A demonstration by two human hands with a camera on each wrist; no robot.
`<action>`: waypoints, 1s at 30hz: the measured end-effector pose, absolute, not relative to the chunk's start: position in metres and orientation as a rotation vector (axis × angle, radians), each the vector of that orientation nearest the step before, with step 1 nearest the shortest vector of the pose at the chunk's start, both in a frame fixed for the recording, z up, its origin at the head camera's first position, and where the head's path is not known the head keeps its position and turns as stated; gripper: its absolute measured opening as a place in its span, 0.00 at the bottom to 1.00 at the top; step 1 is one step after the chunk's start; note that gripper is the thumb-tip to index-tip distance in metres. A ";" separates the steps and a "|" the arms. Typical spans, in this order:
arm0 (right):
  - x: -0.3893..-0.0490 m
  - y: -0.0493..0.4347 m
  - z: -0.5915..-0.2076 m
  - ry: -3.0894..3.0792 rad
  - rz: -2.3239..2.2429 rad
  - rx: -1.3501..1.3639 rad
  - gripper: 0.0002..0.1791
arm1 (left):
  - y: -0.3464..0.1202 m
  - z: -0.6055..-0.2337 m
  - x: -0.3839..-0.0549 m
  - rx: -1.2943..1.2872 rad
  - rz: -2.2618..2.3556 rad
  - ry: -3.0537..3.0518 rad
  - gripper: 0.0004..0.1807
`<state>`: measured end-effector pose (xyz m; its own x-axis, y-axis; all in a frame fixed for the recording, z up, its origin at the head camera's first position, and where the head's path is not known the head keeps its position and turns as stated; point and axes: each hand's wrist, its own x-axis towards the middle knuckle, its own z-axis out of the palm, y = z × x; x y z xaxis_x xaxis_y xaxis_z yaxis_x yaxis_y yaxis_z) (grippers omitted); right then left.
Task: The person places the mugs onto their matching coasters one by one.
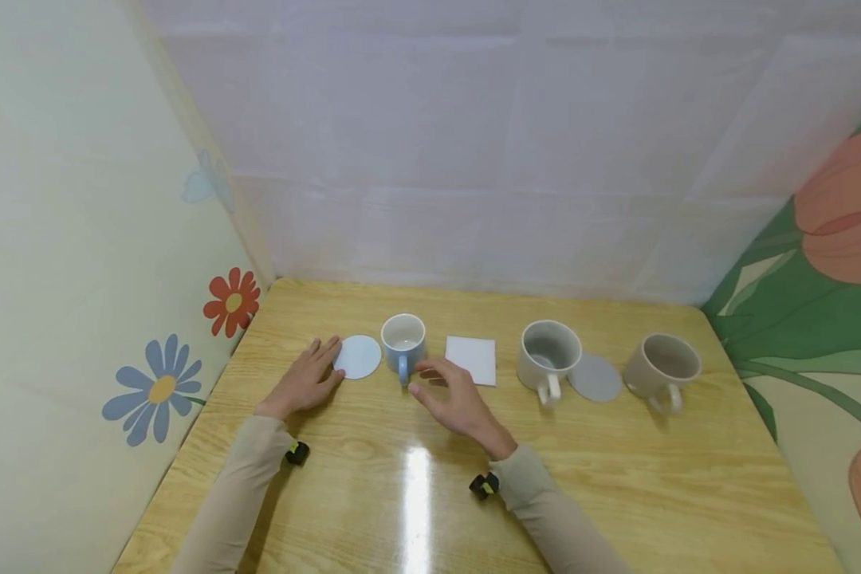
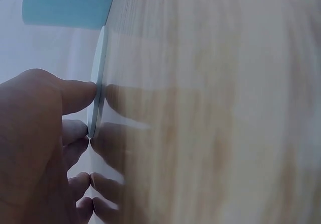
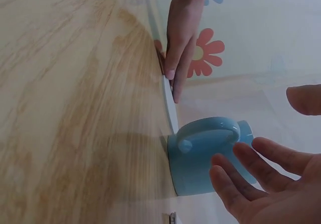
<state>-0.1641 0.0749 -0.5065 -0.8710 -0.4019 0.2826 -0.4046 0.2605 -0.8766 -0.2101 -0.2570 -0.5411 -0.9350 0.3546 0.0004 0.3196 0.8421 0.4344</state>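
My left hand (image 1: 306, 379) lies at the left edge of a round pale-blue coaster (image 1: 359, 357), its fingers spread and fairly straight. In the left wrist view the thumb touches the coaster's rim (image 2: 98, 78), and the fingertips rest on the table. Just right of that coaster stands a small light-blue mug (image 1: 404, 344) upright, handle toward me. My right hand (image 1: 459, 399) is at the mug's right side, thumb apart from loosely bent fingers. In the right wrist view the fingertips overlap the mug's side (image 3: 193, 169); whether they touch it I cannot tell.
A square white coaster (image 1: 471, 360) lies right of the blue mug. Farther right stand a large white mug (image 1: 548, 356), a round grey coaster (image 1: 595, 378) and a beige mug (image 1: 662, 370). Cloth-like walls border the wooden table (image 1: 344, 478) at the back and sides.
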 end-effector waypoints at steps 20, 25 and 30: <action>-0.172 0.067 -0.517 -2.570 1.867 0.720 0.17 | -0.262 -0.549 -0.212 0.618 0.778 2.922 0.38; -0.174 0.064 -0.520 -2.602 1.874 0.686 0.18 | -0.259 -0.545 -0.210 0.600 0.779 2.934 0.37; -0.176 0.063 -0.521 -2.628 1.894 0.657 0.18 | -0.255 -0.541 -0.209 0.546 0.716 2.925 0.35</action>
